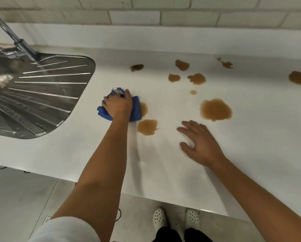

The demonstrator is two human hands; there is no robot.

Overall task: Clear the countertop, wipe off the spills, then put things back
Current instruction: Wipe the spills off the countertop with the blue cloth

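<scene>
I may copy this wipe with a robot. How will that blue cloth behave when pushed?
Probably floppy: the blue cloth bunches unevenly under the left hand. Likely light, and should glide on the smooth countertop, smearing the brown spill at its edge.

Cloth (135,109) perhaps touching spill (143,109), right of drainboard (41,95)

Your white countertop (76,151) carries brown spills (215,110), mostly toward its back edge. A blue cloth (135,109) lies beside one, perhaps touching it.

A crumpled blue cloth (135,109) lies on the white countertop (76,147) beside the sink, its right edge touching one of many brown spills (215,109) that are scattered to its right.
</scene>
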